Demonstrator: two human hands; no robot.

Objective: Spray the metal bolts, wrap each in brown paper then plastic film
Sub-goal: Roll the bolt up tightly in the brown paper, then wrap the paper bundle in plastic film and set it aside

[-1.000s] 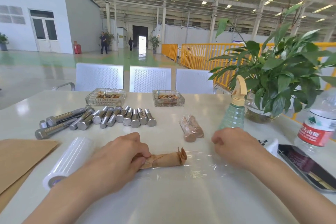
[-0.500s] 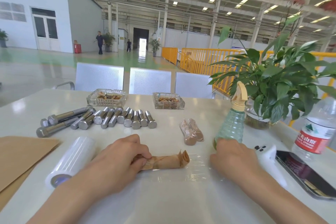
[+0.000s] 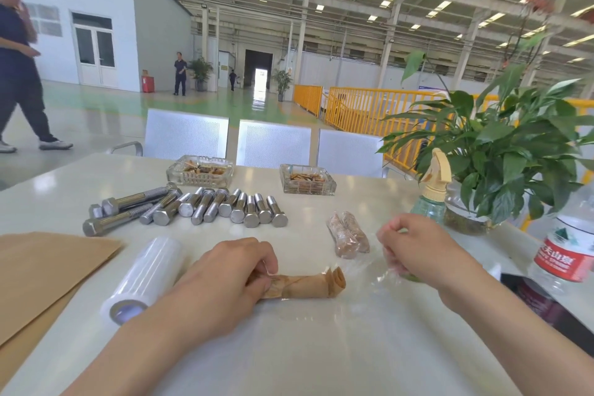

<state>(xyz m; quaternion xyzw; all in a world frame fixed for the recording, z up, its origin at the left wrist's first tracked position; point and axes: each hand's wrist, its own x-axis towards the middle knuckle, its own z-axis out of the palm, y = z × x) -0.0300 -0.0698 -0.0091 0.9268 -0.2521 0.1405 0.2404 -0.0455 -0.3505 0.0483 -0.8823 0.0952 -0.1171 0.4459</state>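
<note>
A bolt rolled in brown paper [image 3: 305,284] lies on a sheet of clear plastic film [image 3: 363,280] at the table's middle. My left hand [image 3: 225,276] grips its left end. My right hand [image 3: 414,251] pinches the film's right edge and holds it lifted off the table. Two finished wrapped bolts [image 3: 347,235] lie just behind. Several bare metal bolts [image 3: 205,207] lie in a row at the back left. The film roll [image 3: 144,276] lies left of my left hand. Brown paper sheets [image 3: 41,273] sit at the far left. The spray bottle [image 3: 430,193] stands behind my right hand.
Two glass ashtrays [image 3: 199,170] [image 3: 307,183] stand at the table's far side. A potted plant [image 3: 501,151], a water bottle [image 3: 569,251] and a dark phone [image 3: 540,302] crowd the right. Metal chairs [image 3: 273,143] line the far edge. A person [image 3: 19,74] walks at the left.
My right hand has risen from the table, lifting the film's right edge. My left hand stays on the paper roll. The camera has tilted, and a walking person has entered at the left.
</note>
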